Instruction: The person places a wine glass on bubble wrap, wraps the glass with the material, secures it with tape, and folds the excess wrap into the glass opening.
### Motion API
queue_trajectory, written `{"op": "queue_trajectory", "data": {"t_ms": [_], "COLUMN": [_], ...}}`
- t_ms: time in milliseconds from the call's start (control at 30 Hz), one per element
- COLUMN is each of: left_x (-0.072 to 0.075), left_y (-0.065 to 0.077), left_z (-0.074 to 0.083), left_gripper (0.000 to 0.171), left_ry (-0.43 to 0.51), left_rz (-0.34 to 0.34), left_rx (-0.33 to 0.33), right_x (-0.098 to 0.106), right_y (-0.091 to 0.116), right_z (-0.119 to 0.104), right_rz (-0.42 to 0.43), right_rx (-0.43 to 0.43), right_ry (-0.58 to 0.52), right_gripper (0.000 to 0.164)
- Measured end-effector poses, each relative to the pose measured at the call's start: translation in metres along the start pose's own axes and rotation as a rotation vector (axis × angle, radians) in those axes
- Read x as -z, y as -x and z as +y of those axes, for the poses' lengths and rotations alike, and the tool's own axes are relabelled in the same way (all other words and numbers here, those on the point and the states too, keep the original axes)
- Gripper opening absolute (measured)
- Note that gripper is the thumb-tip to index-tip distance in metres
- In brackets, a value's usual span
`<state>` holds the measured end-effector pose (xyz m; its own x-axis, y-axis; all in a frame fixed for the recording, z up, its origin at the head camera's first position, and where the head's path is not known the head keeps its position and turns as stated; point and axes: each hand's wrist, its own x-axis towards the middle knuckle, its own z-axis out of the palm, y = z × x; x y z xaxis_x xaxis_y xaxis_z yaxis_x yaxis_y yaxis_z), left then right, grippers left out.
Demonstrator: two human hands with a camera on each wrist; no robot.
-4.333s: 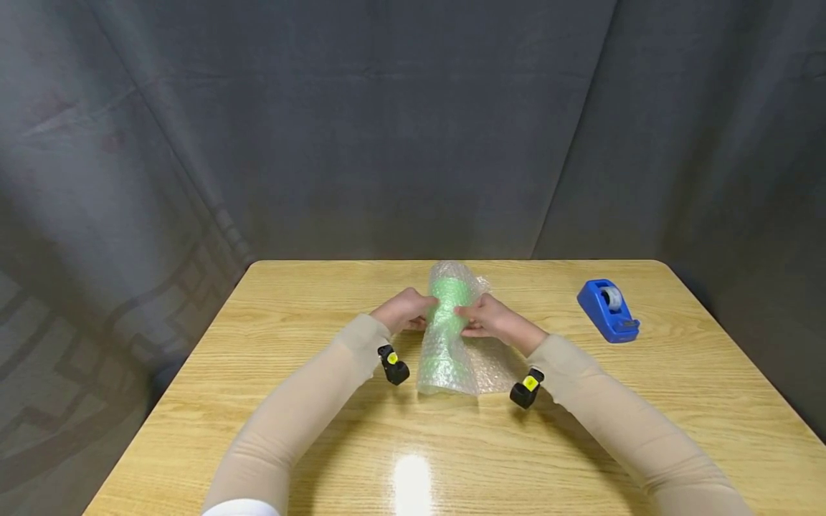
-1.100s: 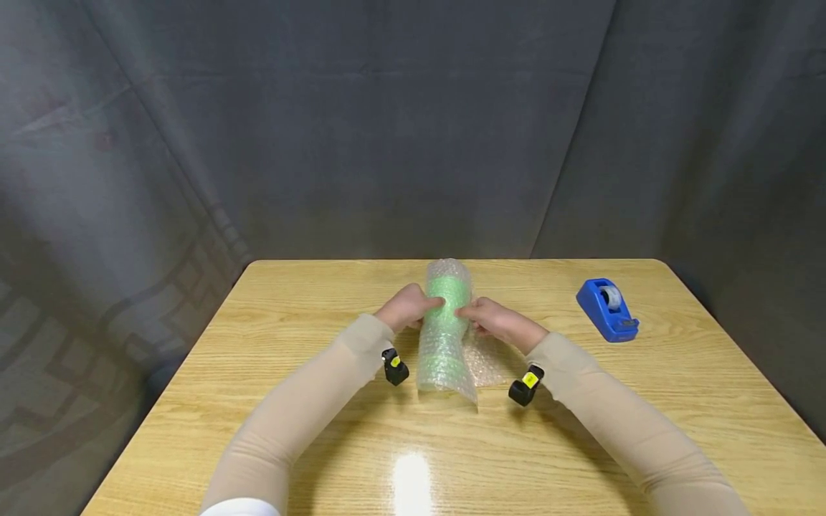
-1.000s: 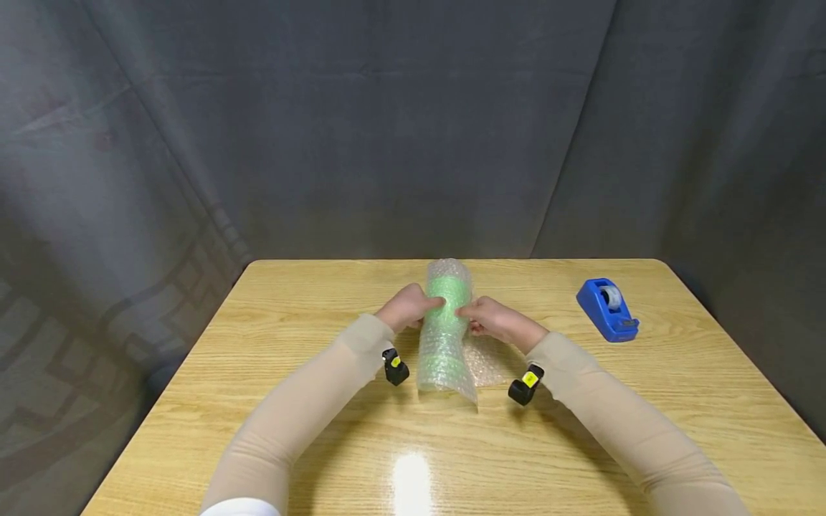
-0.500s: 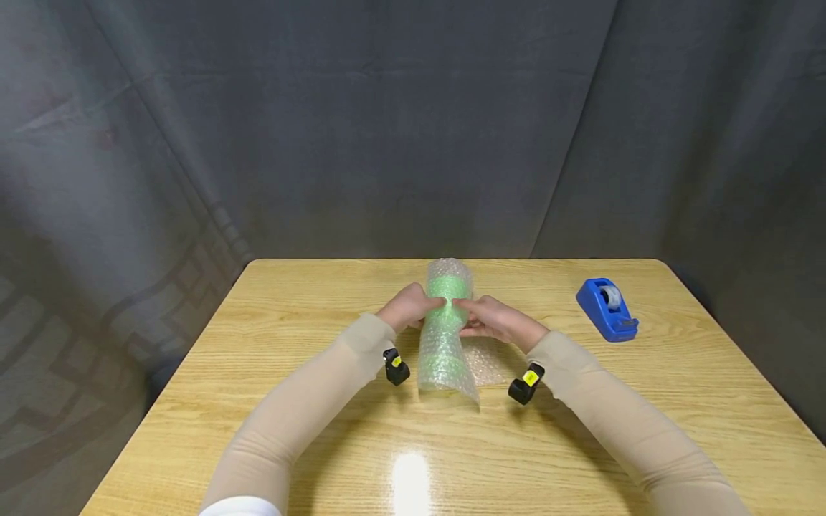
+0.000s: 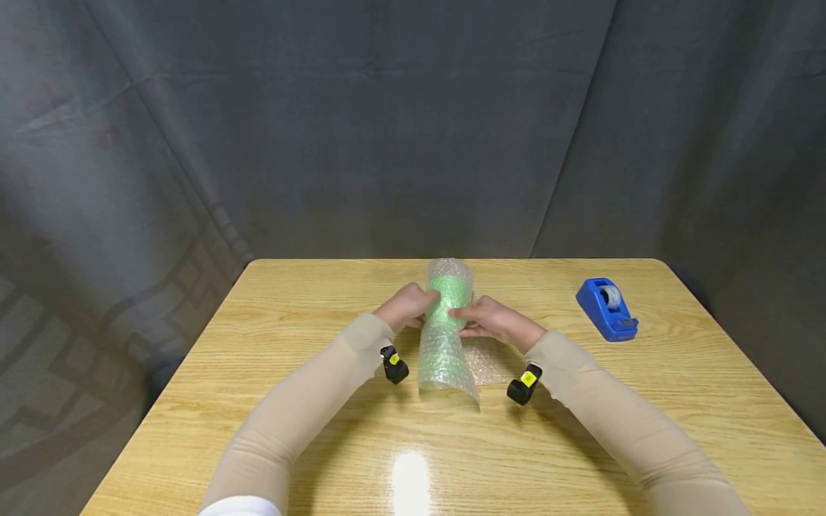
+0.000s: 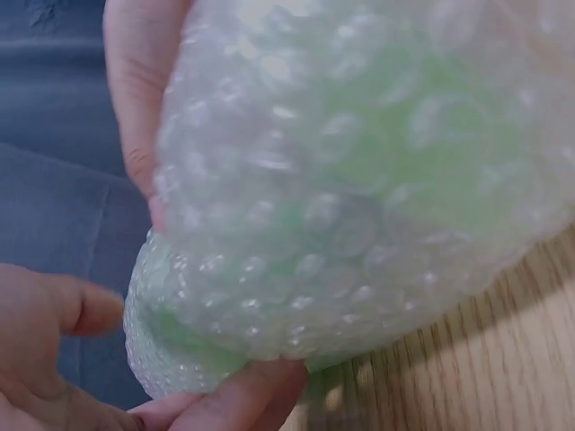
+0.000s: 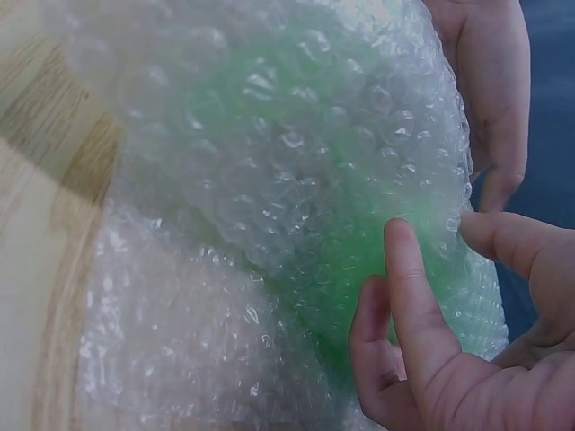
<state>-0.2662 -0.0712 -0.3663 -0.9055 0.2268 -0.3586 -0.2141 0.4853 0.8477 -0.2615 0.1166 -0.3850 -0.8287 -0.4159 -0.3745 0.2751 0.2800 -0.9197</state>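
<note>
A roll of bubble wrap [image 5: 445,351] lies lengthwise on the table, narrowing at its middle. Through the layers shows a green object [image 5: 452,289] whose kind the film blurs. My left hand [image 5: 406,307] grips the roll from the left, thumb on top and fingers low at its side; in the left wrist view those fingertips [image 6: 260,382] press under the wrap. From the right, my right hand [image 5: 493,319] holds it, thumb on top. The right wrist view shows its fingers [image 7: 409,278] bent against the wrap's side. A loose flap [image 7: 180,332] of wrap extends on the right.
A blue tape dispenser [image 5: 606,309] with a roll of clear tape stands toward the right of the wooden table [image 5: 310,444]. Dark curtains [image 5: 387,143] hang behind the table and at both sides. Each wrist carries a small black camera [image 5: 393,365].
Over the seconds before now, the flap at the right has become shorter as the wrap went round. Both thumbs came together on top half a second ago and are now apart again.
</note>
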Motion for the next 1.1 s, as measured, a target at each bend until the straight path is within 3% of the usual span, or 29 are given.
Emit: {"op": "queue_trajectory", "data": {"t_ms": [100, 200, 333, 833, 1100], "left_x": [0.0041, 0.0068, 0.0075, 0.0068, 0.0074], "left_y": [-0.003, -0.0057, -0.0073, -0.009, -0.0063], "left_z": [-0.0031, -0.0058, -0.0079, -0.0095, -0.0079], "left_gripper": [0.054, 0.05, 0.04, 0.038, 0.045], "left_ry": [0.126, 0.181, 0.161, 0.11, 0.094], "left_rz": [-0.033, -0.056, -0.058, -0.073, -0.027], "left_rx": [0.036, 0.069, 0.081, 0.081, 0.076], "right_x": [-0.0005, -0.0008, -0.001, -0.0012, -0.0038], "right_y": [0.0004, 0.0006, 0.001, 0.0009, 0.0], "right_z": [0.0, 0.0007, 0.0007, -0.0006, -0.0003], "right_rz": [0.003, -0.001, -0.004, -0.003, -0.018], "right_rx": [0.001, 0.004, 0.006, -0.008, -0.007], "right_ry": [0.005, 0.006, 0.006, -0.007, -0.011], "right_gripper": [0.021, 0.02, 0.019, 0.019, 0.022]}}
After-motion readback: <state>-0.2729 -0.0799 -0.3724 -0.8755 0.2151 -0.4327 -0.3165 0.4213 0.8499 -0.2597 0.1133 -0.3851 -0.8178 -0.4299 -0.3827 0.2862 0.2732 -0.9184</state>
